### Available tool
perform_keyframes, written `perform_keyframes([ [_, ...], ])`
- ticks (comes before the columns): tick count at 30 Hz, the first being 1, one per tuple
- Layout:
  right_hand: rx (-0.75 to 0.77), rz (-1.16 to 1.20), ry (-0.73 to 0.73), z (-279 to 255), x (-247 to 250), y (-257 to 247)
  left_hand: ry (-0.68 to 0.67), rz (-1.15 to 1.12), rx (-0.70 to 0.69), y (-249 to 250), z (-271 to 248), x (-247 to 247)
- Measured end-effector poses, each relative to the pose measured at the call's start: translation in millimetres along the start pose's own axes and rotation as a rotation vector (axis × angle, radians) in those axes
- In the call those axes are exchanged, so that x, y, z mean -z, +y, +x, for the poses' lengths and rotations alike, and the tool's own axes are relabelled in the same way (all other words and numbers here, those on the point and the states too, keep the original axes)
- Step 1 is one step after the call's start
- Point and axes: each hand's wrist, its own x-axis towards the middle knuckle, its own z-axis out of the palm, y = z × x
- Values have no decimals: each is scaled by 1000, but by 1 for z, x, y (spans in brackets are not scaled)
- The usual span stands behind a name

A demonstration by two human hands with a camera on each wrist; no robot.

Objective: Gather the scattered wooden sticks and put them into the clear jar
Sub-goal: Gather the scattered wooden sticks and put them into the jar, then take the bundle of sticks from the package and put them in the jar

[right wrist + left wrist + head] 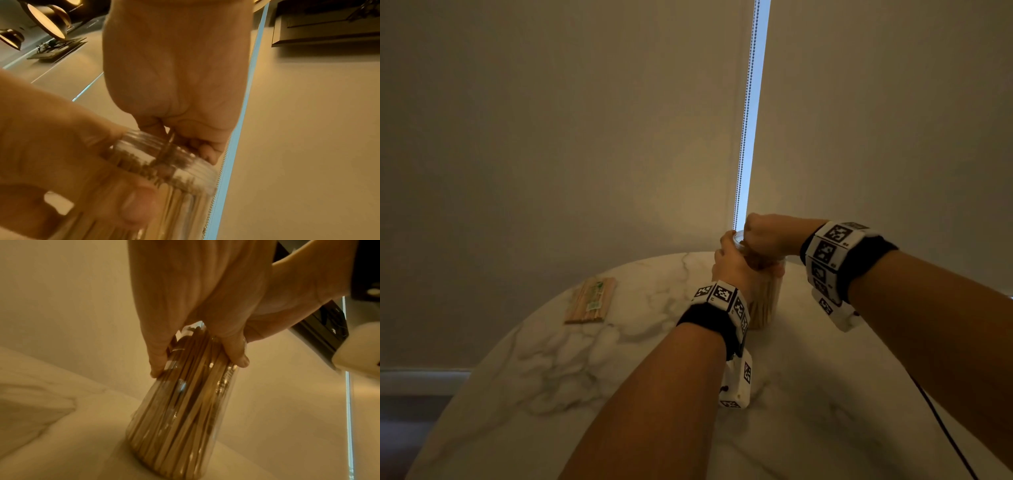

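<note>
The clear jar (pixel 765 301) stands on the round marble table (pixel 619 377), packed with upright wooden sticks (pixel 180 410). My left hand (pixel 729 262) grips the jar's upper part, thumb on one side and fingers on the other (pixel 197 365). My right hand (pixel 756 245) is directly over the jar's mouth with curled fingers. In the right wrist view the right hand (pixel 179 139) pinches a thin stick (pixel 170 142) that reaches down through the jar's threaded rim (pixel 185 164). The stick's lower end is lost among the others.
A wrapped packet of sticks (pixel 590 301) lies on the table to the left of the jar, near the far edge. A blind's bead chain (pixel 744 120) hangs just behind the jar. A black cable (pixel 945 428) trails from my right wrist.
</note>
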Motion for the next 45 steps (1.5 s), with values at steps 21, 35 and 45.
perform_keyframes([
  [21,22,219,144,-6,-10,27,-268,70,31,-13,2,37],
  [35,185,315,455,-78,-27,9,-217,1167,378,-82,3,194],
  [45,230,537,226,-137,-53,-27,-153,612,150,-39,-70,147],
])
